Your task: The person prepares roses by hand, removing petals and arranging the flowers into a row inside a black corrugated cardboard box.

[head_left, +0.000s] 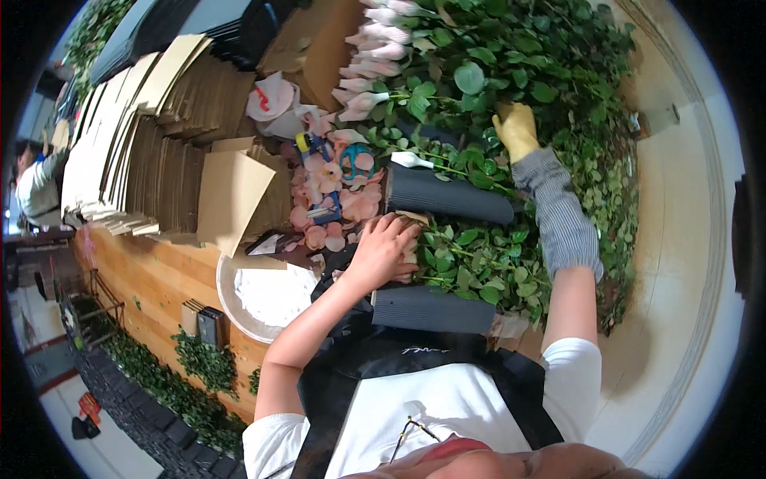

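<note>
My bare left hand (388, 251) is curled around the pale heads of a bunch of roses (410, 257), whose leafy stems run right between two dark ridged rolls. In a yellow glove and grey knit sleeve, my right hand (517, 132) reaches into a heap of leafy rose stems (550, 60); its thumb stands apart from the fingers, and leaves partly cover the fingertips. A single rose in a white net sleeve (412, 160) lies above the upper ridged roll (447, 195). The lower ridged roll (433, 310) lies close to my body.
Sleeved roses (383, 44) line the heap's left edge. Pink petals (323, 180), a teal ring-shaped tool (357, 162) and a tape dispenser (307, 145) lie left of the rolls. Stacked cardboard (159, 168) and a white bin (275, 297) stand farther left. Another person (38, 188) is at the far left.
</note>
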### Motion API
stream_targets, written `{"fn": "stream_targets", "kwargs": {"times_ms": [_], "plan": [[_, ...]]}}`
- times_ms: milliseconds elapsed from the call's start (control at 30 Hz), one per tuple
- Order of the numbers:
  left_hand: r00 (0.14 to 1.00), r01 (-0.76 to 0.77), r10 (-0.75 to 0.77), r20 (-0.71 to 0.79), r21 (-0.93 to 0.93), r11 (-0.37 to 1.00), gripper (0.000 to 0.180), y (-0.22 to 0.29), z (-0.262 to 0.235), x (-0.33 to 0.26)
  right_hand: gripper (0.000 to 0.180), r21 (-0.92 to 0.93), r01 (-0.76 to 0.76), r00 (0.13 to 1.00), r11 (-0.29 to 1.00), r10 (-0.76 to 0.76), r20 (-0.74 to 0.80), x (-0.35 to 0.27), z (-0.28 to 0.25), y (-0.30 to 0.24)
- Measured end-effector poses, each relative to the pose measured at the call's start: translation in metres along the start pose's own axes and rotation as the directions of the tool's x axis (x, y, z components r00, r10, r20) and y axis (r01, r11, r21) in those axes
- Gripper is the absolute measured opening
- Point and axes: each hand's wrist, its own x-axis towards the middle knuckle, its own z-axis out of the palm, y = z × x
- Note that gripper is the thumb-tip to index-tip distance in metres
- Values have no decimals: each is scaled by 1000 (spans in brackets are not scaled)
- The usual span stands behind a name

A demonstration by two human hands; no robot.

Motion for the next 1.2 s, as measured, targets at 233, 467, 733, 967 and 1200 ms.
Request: {"fn": "stream_targets", "kwargs": {"times_ms": [233,467,733,967,1200], "plan": [[999,48,-48,7,-28,998,79,2,-1,-10,30,175,-73,913,982,137,-384,-39,-111,35],[1000,24,-23,12,-39,999,80,-7,13,-13,27,644,-372,876,668,482,6,-51,-195,54],[991,123,-123,-48,6,992,74,17,-49,-25,39,658,-201,833,726,480,-275,-114,-333,-2],[958,-225,-196,-211,-973,-53,70,62,-65,-19,40,-371,-114,984,922,157,87,-249,-285,-18],[877,-55,-480,-7,-995,-87,47,64,-58,-28,40,-108,192,981,975,-188,47,-304,-204,-43]]}}
